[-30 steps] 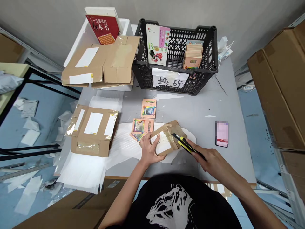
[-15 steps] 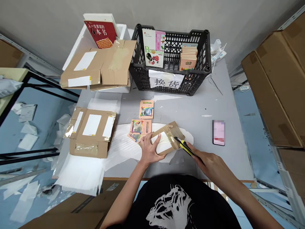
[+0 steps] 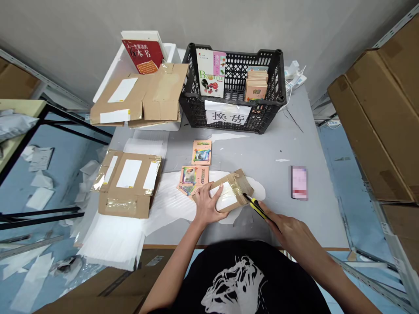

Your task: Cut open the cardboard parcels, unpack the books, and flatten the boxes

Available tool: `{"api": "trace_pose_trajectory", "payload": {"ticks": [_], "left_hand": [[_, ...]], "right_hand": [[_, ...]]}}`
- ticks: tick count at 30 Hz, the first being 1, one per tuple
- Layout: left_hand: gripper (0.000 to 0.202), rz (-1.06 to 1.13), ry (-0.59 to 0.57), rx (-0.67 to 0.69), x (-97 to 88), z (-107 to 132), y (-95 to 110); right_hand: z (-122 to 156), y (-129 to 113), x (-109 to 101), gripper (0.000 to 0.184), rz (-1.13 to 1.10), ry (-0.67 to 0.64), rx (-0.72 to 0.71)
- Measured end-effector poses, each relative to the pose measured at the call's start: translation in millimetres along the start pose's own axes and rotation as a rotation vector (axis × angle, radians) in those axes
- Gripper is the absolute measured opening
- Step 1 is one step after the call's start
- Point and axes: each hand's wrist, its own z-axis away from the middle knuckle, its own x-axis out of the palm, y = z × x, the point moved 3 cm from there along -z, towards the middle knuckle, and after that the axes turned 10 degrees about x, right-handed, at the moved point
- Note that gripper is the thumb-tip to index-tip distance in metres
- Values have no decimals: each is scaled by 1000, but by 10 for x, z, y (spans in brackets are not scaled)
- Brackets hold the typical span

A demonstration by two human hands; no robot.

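A small cardboard box (image 3: 225,195) with a white label and clear tape lies tilted on the table in front of me. My left hand (image 3: 207,204) grips its left end, thumb along the near side and fingers over the top. In my right hand (image 3: 284,224) is a yellow and black box cutter (image 3: 257,207), its tip against the taped right end of the box. Just left of the box lie pink picture booklets (image 3: 194,175), partly under my fingers. Another pink booklet (image 3: 201,151) sits behind them.
An opened cardboard box (image 3: 129,174) lies at left on white foam sheets (image 3: 111,240). Behind stand a black crate (image 3: 229,115) with books and a white bin (image 3: 111,72) topped with flattened cardboard (image 3: 160,93). A phone (image 3: 299,183) lies at right.
The box cutter's tip has slid slightly right and towards me, to the near edge of the box's taped end. My left hand keeps its hold. The view has tilted up slightly.
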Motion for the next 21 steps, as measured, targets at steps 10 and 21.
{"api": "trace_pose_trajectory", "payload": {"ticks": [10, 21], "left_hand": [[82, 14, -23, 12, 3, -84, 58], [88, 87, -370, 311, 5, -402, 206]], "right_hand": [[181, 144, 19, 46, 112, 110, 24], [-184, 221, -156, 50, -234, 195, 247]]}}
